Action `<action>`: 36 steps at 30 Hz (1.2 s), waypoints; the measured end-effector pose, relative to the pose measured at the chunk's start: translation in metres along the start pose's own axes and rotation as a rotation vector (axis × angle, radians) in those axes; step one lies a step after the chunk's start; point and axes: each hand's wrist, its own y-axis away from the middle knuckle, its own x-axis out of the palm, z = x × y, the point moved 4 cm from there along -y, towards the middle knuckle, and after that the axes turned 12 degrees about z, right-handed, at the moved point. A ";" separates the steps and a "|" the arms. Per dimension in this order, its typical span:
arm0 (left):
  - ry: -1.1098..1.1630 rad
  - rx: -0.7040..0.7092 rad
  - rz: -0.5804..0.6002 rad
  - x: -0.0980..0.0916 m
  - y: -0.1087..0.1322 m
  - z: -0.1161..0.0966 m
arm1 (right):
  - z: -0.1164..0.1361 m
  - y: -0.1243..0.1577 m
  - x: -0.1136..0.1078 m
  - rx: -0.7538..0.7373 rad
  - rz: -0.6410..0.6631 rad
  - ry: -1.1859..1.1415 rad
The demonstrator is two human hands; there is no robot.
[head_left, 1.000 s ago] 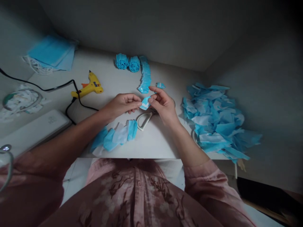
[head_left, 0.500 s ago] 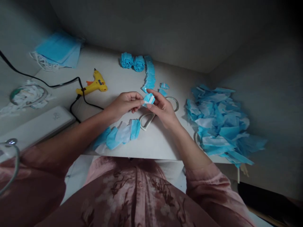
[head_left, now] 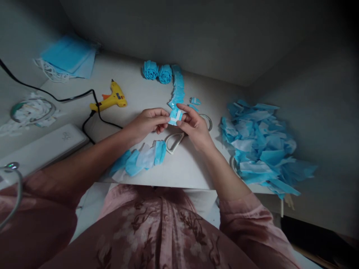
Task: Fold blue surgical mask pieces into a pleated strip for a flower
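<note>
A small folded piece of blue and white mask fabric is held between both hands over the middle of the table. My left hand pinches its left edge between thumb and fingers. On the other side, the thumb and fingers of my right hand close on its right edge. Below the hands lie scissors, their blades hidden from sight. Just beyond the piece, a curved strip of overlapping blue petals reaches toward the back, beside two blue fabric roses. Small blue scraps lie close to my right hand.
A yellow glue gun with a black cord rests left of centre. Blue face masks are stacked at the back left. Cut blue fabric is heaped on the right, and several pieces lie near the front edge. A white box stands left.
The fabric piece has been turned and flattened between my fingers, so it now shows a squarer shape with a white angled band. Both hands stay in nearly the same place.
</note>
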 end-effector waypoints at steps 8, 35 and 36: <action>-0.111 -0.024 0.040 0.000 0.000 -0.001 | 0.001 0.000 0.001 -0.025 0.008 0.020; -0.170 0.010 -0.018 -0.002 0.002 -0.002 | 0.002 0.000 0.000 -0.022 -0.020 -0.011; -0.164 -0.002 -0.010 -0.001 0.002 -0.002 | 0.003 0.000 0.000 -0.024 -0.022 -0.017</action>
